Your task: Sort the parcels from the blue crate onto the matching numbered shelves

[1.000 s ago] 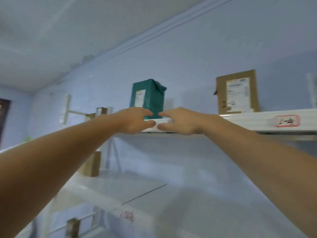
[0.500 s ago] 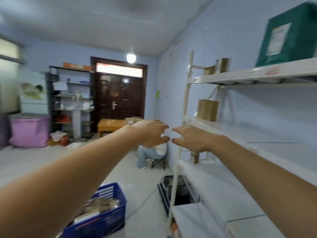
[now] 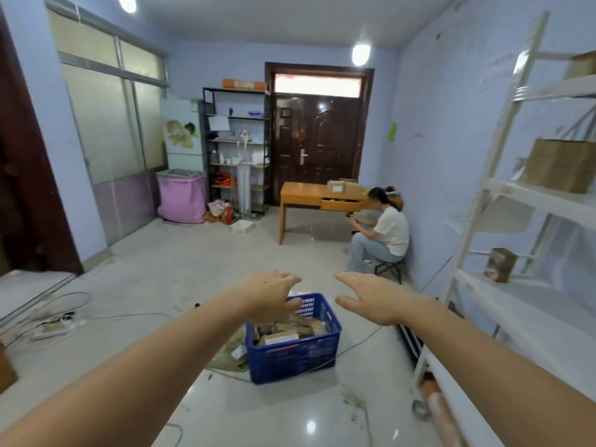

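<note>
The blue crate [image 3: 293,353] stands on the tiled floor in the middle of the view, filled with several brown parcels [image 3: 292,330]. My left hand [image 3: 269,295] and my right hand [image 3: 371,298] are stretched out in the air above and in front of the crate, fingers relaxed, holding nothing. The white shelf rack [image 3: 529,201] runs along the right wall. A brown box [image 3: 561,164] sits on an upper shelf and a small parcel [image 3: 500,264] on the one below.
A person [image 3: 383,233] sits on a stool by the right wall beside a wooden desk [image 3: 319,201]. Cables and a power strip [image 3: 54,327] lie on the floor at left. Flat packaging [image 3: 230,353] lies beside the crate. A pink bin [image 3: 180,200] stands at the back.
My view has swung from the top shelf with the green parcel down and left to the room and the crate. Both hands left the shelf edge and stay empty.
</note>
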`<state>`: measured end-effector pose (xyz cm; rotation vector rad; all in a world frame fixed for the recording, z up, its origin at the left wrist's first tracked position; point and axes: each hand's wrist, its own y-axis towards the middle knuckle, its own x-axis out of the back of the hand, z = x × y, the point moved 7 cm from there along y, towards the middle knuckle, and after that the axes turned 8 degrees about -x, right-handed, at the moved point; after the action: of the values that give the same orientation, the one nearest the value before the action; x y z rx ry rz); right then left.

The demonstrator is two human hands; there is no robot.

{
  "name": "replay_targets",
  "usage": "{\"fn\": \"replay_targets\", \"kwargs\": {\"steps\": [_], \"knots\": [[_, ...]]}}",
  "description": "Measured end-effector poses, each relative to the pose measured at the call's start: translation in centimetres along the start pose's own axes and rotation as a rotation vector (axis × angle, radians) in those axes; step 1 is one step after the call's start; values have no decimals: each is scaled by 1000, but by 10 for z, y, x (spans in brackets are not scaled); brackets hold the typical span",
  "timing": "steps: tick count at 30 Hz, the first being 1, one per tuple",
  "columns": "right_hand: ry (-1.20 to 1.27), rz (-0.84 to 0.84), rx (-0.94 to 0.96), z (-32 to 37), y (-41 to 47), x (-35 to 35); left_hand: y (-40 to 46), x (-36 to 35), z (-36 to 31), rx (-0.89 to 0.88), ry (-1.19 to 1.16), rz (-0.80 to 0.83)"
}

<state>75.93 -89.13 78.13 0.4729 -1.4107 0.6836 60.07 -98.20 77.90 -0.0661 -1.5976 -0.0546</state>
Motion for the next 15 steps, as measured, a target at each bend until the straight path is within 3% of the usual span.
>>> {"fn": "replay_targets", "kwargs": {"steps": [6,15], "knots": [[-4,66,35,52,58,-31,-2,-32,86,60,-67,15],[27,91,53,64,195,-58,75,-58,196,84,-42,67]]}}
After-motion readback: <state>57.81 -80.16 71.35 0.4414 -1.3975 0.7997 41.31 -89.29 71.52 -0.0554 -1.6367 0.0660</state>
